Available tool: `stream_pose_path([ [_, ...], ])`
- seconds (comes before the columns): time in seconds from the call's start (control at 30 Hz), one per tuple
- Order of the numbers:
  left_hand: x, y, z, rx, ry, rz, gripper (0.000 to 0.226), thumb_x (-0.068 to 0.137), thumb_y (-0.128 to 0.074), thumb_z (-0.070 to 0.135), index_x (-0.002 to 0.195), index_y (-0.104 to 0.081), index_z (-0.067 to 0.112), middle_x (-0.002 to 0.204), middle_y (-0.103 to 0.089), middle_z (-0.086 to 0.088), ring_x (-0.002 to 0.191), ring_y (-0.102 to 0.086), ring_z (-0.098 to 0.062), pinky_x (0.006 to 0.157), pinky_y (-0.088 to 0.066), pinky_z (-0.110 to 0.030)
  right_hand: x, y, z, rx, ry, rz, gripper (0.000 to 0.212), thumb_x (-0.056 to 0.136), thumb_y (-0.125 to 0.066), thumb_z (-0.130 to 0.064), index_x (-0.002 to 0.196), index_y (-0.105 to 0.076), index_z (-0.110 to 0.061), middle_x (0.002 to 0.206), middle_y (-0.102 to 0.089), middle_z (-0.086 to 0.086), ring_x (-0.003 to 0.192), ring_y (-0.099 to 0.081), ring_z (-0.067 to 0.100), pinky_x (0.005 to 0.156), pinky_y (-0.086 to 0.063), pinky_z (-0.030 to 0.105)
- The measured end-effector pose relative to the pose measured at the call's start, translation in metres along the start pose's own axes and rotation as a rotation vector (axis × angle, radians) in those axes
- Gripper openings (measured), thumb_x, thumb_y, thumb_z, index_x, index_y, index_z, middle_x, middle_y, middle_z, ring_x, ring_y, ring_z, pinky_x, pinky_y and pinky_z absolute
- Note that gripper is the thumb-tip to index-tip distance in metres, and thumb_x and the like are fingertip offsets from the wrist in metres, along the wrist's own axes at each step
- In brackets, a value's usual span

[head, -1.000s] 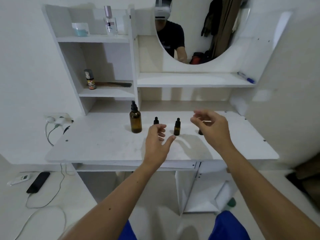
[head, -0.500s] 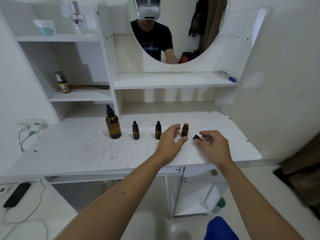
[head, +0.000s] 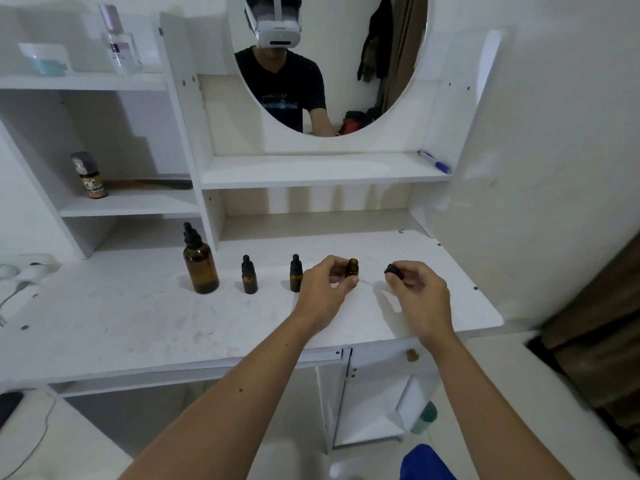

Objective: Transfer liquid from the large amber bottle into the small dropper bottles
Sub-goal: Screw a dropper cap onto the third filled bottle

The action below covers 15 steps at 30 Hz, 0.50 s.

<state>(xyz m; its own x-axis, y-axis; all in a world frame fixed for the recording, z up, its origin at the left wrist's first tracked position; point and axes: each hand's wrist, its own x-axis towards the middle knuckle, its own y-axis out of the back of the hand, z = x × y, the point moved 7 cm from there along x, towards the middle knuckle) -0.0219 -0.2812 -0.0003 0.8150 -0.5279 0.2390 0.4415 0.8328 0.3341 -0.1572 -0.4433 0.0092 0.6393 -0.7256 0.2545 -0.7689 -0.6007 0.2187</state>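
Observation:
The large amber bottle [head: 201, 268] with a black dropper cap stands on the white desk [head: 138, 323], left of the row. Two small capped dropper bottles [head: 249, 280] [head: 295, 278] stand to its right. A third small bottle [head: 352, 270] is uncapped; my left hand [head: 327, 284] curls round it, thumb and fingers on its sides. My right hand [head: 414, 289] pinches its black dropper cap [head: 393, 270], with the thin glass pipette hardly visible, just right of that bottle.
A shelf unit rises behind the desk, with an oval mirror [head: 329, 64], a blue pen [head: 434, 161], a small spray can [head: 90, 176] and a clear bottle [head: 119, 41]. A wall stands close on the right. A socket with cables [head: 20, 271] sits at the left.
The view swung right and closer. My right hand took the cap off the third small bottle and holds it beside it; my left hand moved over and closed round that bottle.

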Motion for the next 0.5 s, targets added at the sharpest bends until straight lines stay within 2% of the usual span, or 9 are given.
stream_pose_path([
  [0.2,0.001,0.000,-0.002,-0.022,-0.017,-0.014,0.026,0.092,-0.079,0.023,0.116,-0.070,0.019,0.110,-0.074,0.012,0.104,-0.070,-0.006,0.100,-0.057,-0.032,0.000,-0.015,-0.019,0.064,0.085,-0.049,0.025,0.094,-0.076,-0.007,0.114,-0.075,-0.022,0.106,-0.078,-0.012,0.098,-0.073,-0.003,0.089,-0.053,0.010],
  [0.5,0.003,0.000,-0.004,-0.018,-0.032,-0.011,0.027,0.092,-0.078,0.021,0.118,-0.070,0.016,0.110,-0.074,0.009,0.104,-0.070,-0.009,0.100,-0.057,-0.033,0.005,-0.020,-0.048,-0.154,0.302,-0.058,0.026,0.092,-0.076,-0.005,0.114,-0.076,-0.018,0.108,-0.073,-0.006,0.093,-0.072,0.004,0.089,-0.054,0.014],
])
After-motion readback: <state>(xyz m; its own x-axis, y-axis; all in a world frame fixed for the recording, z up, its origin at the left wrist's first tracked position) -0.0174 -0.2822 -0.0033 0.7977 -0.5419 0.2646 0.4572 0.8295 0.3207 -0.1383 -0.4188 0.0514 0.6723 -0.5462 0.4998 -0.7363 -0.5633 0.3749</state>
